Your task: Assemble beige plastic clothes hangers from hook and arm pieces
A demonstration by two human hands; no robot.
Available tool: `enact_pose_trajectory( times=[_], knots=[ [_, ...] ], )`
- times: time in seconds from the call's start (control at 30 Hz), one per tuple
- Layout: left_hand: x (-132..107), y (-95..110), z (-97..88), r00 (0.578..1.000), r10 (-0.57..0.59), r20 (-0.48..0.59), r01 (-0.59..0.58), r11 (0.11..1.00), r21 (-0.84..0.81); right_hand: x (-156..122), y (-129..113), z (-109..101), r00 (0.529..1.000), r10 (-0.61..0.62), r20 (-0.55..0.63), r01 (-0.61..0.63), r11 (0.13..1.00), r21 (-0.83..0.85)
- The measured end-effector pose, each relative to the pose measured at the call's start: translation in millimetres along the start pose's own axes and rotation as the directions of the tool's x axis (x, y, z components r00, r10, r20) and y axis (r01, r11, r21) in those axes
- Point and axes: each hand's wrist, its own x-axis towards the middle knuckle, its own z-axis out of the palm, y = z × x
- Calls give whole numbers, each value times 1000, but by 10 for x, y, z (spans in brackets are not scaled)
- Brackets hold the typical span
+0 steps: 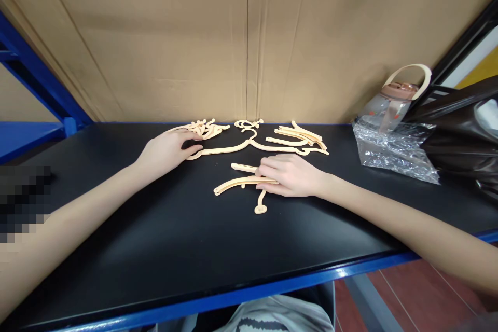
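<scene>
Head view: your right hand [290,175] pinches a curved arm [235,182] over the table [175,233], bar [244,167] and stem [260,209] jutting alongside, so a careless lift could scatter them, while your left hand [167,148], thumb and fingers parted near the small parts [210,130], could nudge the hanger [229,149].

R hand [290,174] covers the right ends of the cream strips [234,182], so idk where they stop, & L hand [167,148] hides part of the small-pcs pile [208,129], too tangled to count tbh. Bottle's [389,106] lower end gets lost behind crinkly plastic [392,153], dark bag [459,148] runs off the right edge, pixelated patch [23,197] blots out smth on the left.
</scene>
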Motion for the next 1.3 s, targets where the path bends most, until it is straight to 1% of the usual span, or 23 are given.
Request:
enact_pose_trajectory(
  times=[0.07, 0.1, 0.2, 0.37, 0.5, 0.63, 0.77, 0.87, 0.97, 1.07, 1.17, 1.3],
  knots=[
    [7, -24, 4, 999, -32, 38, 34, 999, -30, 0, 0, -3, 1000, 1, 2, -1, 1000, 5],
    [7, -24, 3, 999, -39, 38, 40, 999, -33, -1, 2, -4, 1000, 3, 3, -3, 1000, 9],
    [-1, -11, 1, 999, -47, 1, 47, 999, -8, -3, 11, -4, 1000, 13, 6, -13, 1000, 26],
    [-3, -38, 19, 999, -17, -52, 18, 1000, 19, -10, 27, 15, 999, 31, 16, -32, 998, 49],
    [11, -76, 19, 998, -37, -52, 38, 999, 27, -16, 31, 28, 999, 39, 12, -40, 998, 55],
    [15, -52, 0, 998, -58, -38, 60, 997, 56, -17, 31, 28, 999, 43, 12, -43, 997, 65],
    [11, -31, 4, 997, -66, -32, 66, 997, 26, -19, 27, 30, 999, 39, 5, -39, 997, 70],
    [8, -43, 16, 996, -55, -65, 55, 998, -2, -22, 24, 31, 999, 43, 11, -43, 997, 66],
    [7, -40, 8, 990, -51, -130, 44, 997, -60, -26, 28, 38, 999, 45, 17, -46, 997, 67],
    [9, 5, -26, 961, -101, -259, 47, 977, -209, -31, 37, 52, 999, 42, 12, -43, 997, 64],
    [9, 79, -70, 907, -186, -377, 62, 947, -316, -33, 40, 62, 999, 42, -1, -42, 997, 58],
    [4, 168, -117, 850, -250, -464, 55, 918, -394, -34, 38, 63, 999, 45, -18, -43, 997, 64]
  ],
)
